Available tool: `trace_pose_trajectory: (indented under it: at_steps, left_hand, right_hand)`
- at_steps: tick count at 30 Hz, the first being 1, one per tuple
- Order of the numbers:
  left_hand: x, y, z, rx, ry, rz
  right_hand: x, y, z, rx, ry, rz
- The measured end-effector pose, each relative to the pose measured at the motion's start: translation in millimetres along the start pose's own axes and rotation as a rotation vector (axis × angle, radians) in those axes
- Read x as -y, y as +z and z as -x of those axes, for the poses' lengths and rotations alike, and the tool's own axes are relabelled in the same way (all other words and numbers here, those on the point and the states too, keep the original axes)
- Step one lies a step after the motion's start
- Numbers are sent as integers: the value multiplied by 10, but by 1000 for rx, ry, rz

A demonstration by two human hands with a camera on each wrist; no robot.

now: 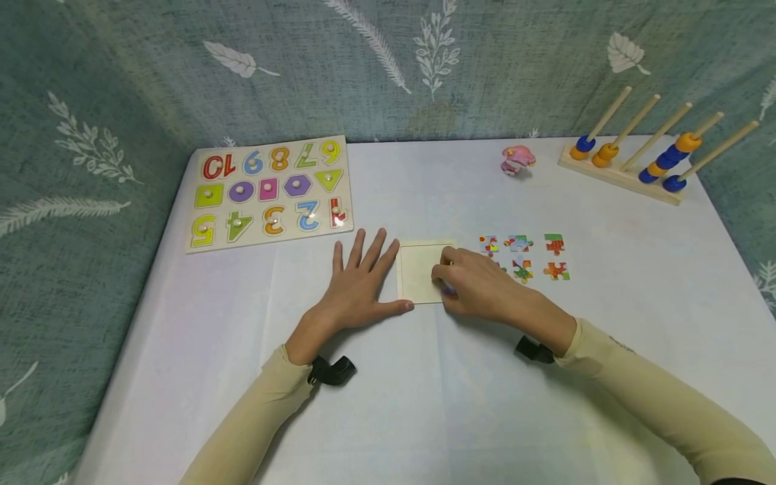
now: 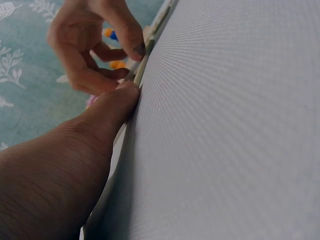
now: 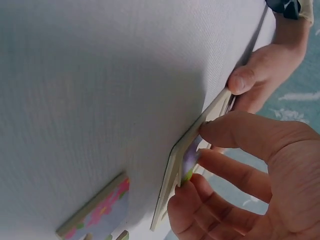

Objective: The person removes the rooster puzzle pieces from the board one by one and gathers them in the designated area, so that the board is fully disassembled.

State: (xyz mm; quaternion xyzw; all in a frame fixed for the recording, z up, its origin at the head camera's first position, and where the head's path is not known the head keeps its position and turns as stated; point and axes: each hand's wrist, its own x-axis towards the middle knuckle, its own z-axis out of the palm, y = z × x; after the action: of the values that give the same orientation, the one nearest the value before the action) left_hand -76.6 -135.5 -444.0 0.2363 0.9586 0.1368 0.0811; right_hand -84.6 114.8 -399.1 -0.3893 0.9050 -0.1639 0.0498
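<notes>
A shallow square wooden puzzle tray (image 1: 418,273) lies on the white table between my hands. My left hand (image 1: 358,293) is spread flat at its left side, and the thumb touches the tray's near left corner. At the tray's right side, my right hand (image 1: 485,286) pinches a purple puzzle piece (image 3: 190,157) with a bit of green on it. The fingers cover most of that piece in the head view. Several loose jigsaw pieces (image 1: 554,244) lie to the right of the tray, some partly hidden by the right hand. One piece with pink flowers (image 3: 102,210) shows in the right wrist view.
A wooden number-and-shape board (image 1: 285,158) lies at the back left. A small pink figurine (image 1: 517,160) stands at the back, and a wooden peg stacker (image 1: 624,178) with blue and orange beads is at the back right. Patterned green cloth (image 1: 339,81) hangs behind the table.
</notes>
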Motion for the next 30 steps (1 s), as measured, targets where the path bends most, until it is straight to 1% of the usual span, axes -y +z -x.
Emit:
trace_pose_trajectory:
  at_steps: [9, 20, 24, 30]
  left_hand:
    - [-2, -4, -2, 5, -10, -13]
    - [-11, -3, -7, 5, -8, -16]
    - [-12, 3, -10, 9, -11, -20]
    - [-16, -4, -16, 11, -10, -14]
  right_hand:
    - [-13, 8, 33, -42, 5, -7]
    - [-27, 10, 50, -54, -1, -17]
    - [-52, -51, 46, -61, -25, -12]
    - [-123, -193, 63, -118, -28, -23]
